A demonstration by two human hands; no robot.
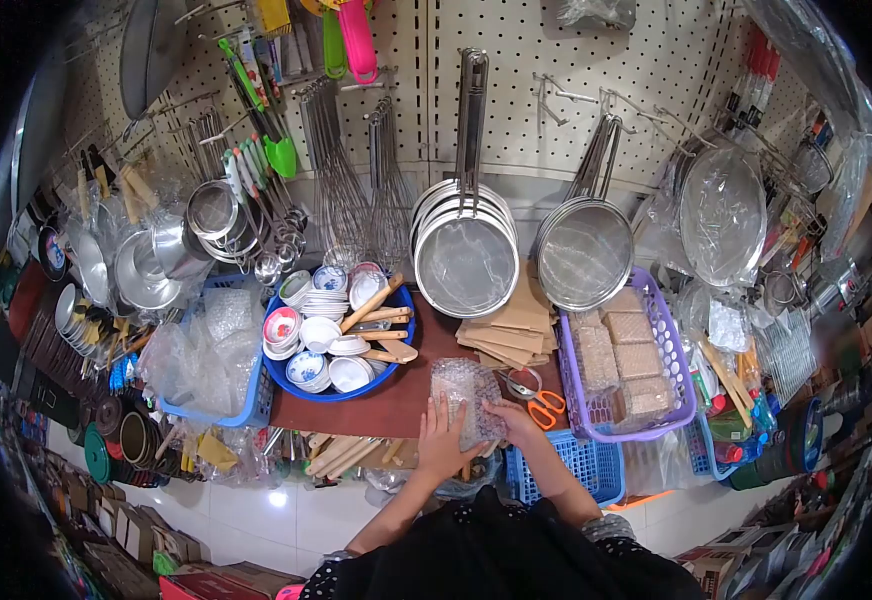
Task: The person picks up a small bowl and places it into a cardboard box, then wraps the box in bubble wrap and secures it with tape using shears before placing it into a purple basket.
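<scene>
A sheet of bubble wrap lies on the brown table directly in front of me; whether anything is inside it I cannot make out. My left hand rests on its left side, fingers stretched out. At the right edge, my right hand has its fingers bent around the wrap. Orange-handled scissors lie just right of it. Behind the wrap is a stack of flat brown cardboard pieces.
A blue basin of small bowls and wooden-handled utensils stands left. The purple basket holds wrapped brown packs. Left is a blue basket with bubble wrap; another blue basket sits low right. Strainers hang ahead.
</scene>
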